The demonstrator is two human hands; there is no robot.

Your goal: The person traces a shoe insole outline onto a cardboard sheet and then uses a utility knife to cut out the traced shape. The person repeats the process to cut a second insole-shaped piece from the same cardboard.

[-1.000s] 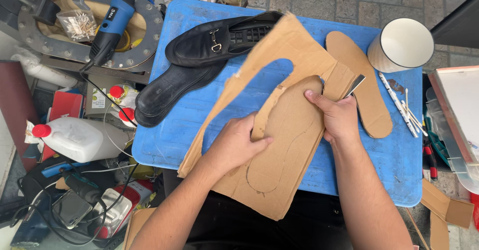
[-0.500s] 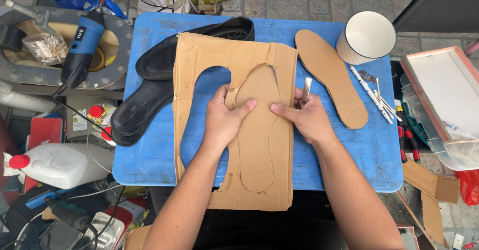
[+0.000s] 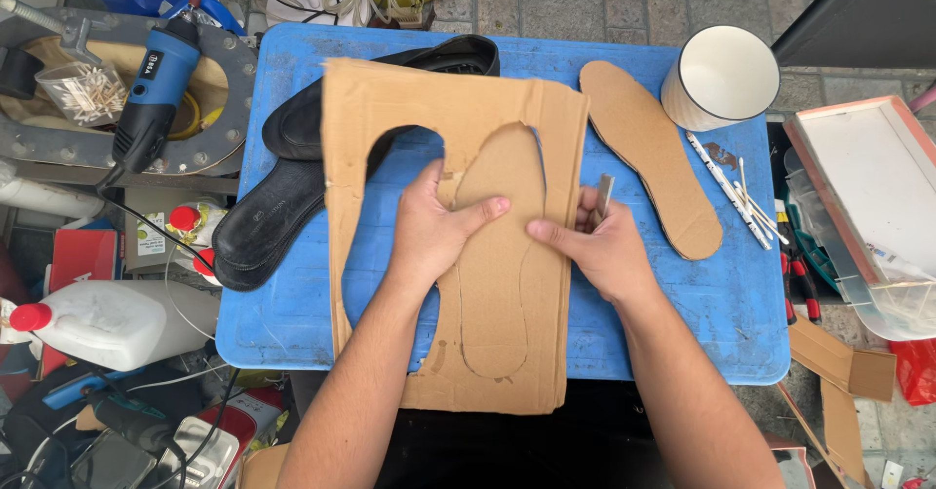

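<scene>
Two hands on cardboard [image 3: 448, 109] | left hand [image 3: 434, 231] flat, fingers spread on insole outline [image 3: 497, 255] | right hand [image 3: 600, 250] clenched around blade [image 3: 604, 195] | table [image 3: 741, 294]

Cardboard sheet [image 3: 390, 109] lay on the table [image 3: 741, 323], centre, its near edge overhanging. Both hands rested on it: left hand [image 3: 434, 226] left of the insole outline [image 3: 502, 255], right hand [image 3: 600, 250] right of it. Two shoes [image 3: 283, 206] lay left, partly under the sheet. Cut-out insole [image 3: 648, 157] lay right; cup [image 3: 721, 78] at far right corner, pens [image 3: 731, 187] near it.
</scene>
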